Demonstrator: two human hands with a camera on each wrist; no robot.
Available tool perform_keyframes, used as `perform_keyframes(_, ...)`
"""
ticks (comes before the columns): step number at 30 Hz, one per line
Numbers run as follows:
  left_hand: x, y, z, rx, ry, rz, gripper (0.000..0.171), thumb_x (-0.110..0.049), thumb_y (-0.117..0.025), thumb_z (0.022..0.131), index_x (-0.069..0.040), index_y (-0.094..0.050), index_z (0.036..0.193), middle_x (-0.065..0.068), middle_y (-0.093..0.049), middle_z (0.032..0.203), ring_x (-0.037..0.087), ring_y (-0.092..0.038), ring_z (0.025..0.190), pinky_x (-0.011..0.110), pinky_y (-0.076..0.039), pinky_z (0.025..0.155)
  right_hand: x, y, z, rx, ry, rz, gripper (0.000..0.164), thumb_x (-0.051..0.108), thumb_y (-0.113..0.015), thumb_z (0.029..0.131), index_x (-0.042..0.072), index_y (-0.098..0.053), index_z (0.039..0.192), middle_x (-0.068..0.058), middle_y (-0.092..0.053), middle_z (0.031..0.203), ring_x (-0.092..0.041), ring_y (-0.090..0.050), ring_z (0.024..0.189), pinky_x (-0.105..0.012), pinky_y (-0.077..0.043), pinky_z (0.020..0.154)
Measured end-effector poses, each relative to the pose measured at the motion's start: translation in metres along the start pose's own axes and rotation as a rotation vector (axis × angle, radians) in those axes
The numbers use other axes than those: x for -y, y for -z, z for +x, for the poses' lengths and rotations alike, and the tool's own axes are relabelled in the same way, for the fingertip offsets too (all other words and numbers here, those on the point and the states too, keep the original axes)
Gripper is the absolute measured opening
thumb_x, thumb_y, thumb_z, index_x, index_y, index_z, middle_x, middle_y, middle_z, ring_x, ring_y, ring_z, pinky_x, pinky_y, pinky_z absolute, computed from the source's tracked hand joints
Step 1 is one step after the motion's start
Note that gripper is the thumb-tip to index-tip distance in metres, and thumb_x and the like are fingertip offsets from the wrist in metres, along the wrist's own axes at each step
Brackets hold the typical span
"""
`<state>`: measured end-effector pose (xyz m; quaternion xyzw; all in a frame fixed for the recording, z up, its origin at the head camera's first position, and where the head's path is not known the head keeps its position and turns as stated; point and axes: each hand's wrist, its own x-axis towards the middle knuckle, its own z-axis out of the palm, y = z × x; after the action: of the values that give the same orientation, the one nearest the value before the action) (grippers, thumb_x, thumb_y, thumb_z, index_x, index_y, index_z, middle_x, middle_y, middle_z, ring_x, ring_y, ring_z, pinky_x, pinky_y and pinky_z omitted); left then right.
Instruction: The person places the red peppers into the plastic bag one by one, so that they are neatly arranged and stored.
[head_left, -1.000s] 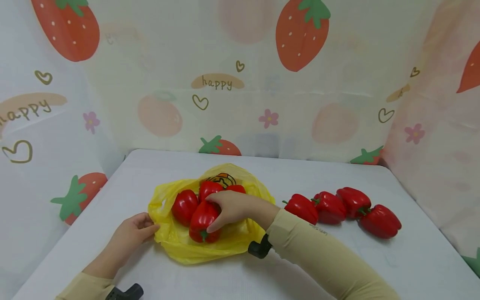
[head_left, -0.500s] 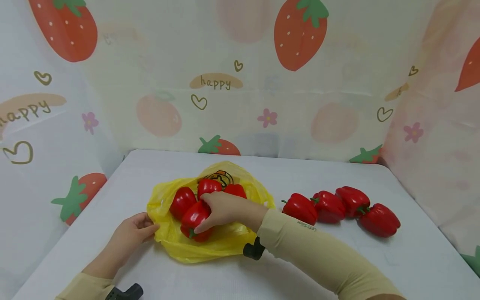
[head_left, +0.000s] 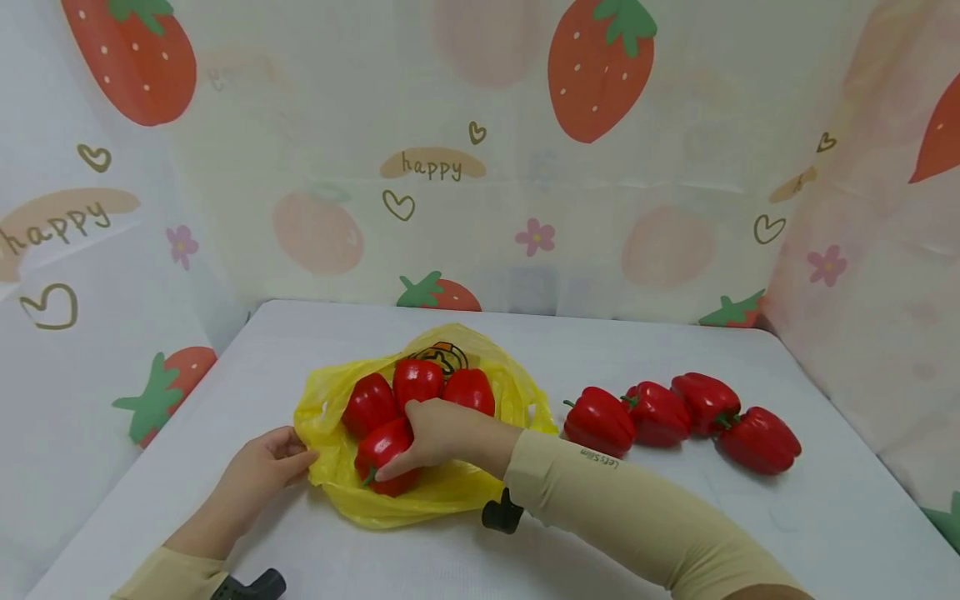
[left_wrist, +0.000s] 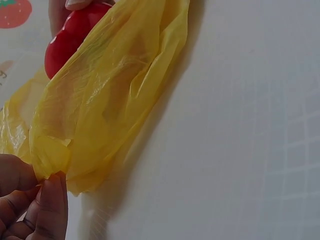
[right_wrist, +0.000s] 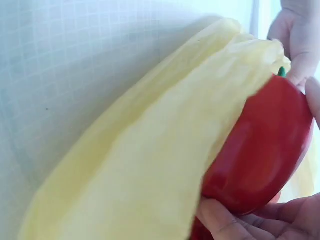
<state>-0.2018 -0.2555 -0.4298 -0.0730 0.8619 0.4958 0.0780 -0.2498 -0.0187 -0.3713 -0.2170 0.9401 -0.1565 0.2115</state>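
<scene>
A yellow plastic bag (head_left: 420, 508) lies spread with its mouth toward me, several red bell peppers in it. My right hand (head_left: 442, 433) holds the front bell pepper (head_left: 382, 446), thumb near its green stem and fingers on its far side. Behind this one sit other peppers, such as the left bell pepper (head_left: 369, 406) and the right one. At the bag's left edge my left hand (head_left: 264, 460) pinches the plastic between thumb and fingers, plain in the left wrist view. The right wrist view shows the held pepper partly hidden by the bag wall.
Several more red bell peppers, among them a rightmost bell pepper (head_left: 761, 442), lie in a row right of the bag on the white table (head_left: 337, 325). A printed curtain (head_left: 465, 225) stands behind the table and along its sides.
My right hand has moved the held pepper left and slightly toward me inside the bag, uncovering more of the right-hand pepper behind it. The left hand keeps its pinch on the bag.
</scene>
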Motion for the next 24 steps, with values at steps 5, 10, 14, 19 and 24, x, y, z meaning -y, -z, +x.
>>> perform_keyframes(5,-0.001,0.0,-0.001,0.001,0.002,0.005,0.038,-0.028,-0.062,0.087,-0.001,-0.054,0.112,0.006,-0.062,0.094,0.016,-0.056,0.082,0.03,-0.053,0.076,-0.005,0.002,-0.002,0.003,0.051,-0.01,0.083,0.06,-0.075,0.058,0.019,-0.046,0.124,0.007,-0.055,0.105,-0.01,-0.049,0.097,-0.027,-0.052,0.067)
perform_keyframes(10,-0.002,0.0,-0.002,-0.001,0.0,0.009,0.037,-0.027,-0.062,0.087,0.0,-0.054,0.112,0.006,-0.062,0.093,0.016,-0.056,0.081,0.029,-0.054,0.075,-0.011,0.006,-0.003,0.02,0.115,-0.02,0.076,0.054,-0.078,0.059,0.019,-0.049,0.12,0.008,-0.056,0.104,-0.008,-0.05,0.096,-0.027,-0.051,0.074)
perform_keyframes(14,-0.002,0.0,-0.002,-0.004,-0.001,0.009,0.037,-0.027,-0.062,0.087,0.0,-0.054,0.111,0.005,-0.062,0.092,0.016,-0.056,0.081,0.029,-0.053,0.075,-0.017,0.009,-0.002,0.029,0.157,-0.029,0.073,0.047,-0.08,0.062,0.02,-0.049,0.122,0.009,-0.056,0.108,-0.008,-0.049,0.099,-0.028,-0.049,0.08)
perform_keyframes(19,-0.001,0.0,-0.002,-0.008,0.0,0.01,0.037,-0.028,-0.062,0.087,-0.001,-0.054,0.111,0.005,-0.062,0.092,0.016,-0.056,0.081,0.029,-0.053,0.075,-0.023,0.01,-0.003,0.028,0.185,0.0,0.062,0.04,-0.079,0.067,0.02,-0.051,0.119,0.01,-0.057,0.102,-0.007,-0.05,0.093,-0.024,-0.048,0.076)
perform_keyframes(24,-0.001,0.0,-0.002,-0.012,-0.002,0.014,0.037,-0.028,-0.062,0.087,0.0,-0.054,0.111,0.005,-0.062,0.093,0.016,-0.056,0.081,0.029,-0.053,0.075,-0.025,0.008,-0.007,0.034,0.19,0.046,0.053,0.037,-0.077,0.071,0.02,-0.052,0.115,0.01,-0.057,0.092,-0.007,-0.051,0.086,-0.02,-0.048,0.069)
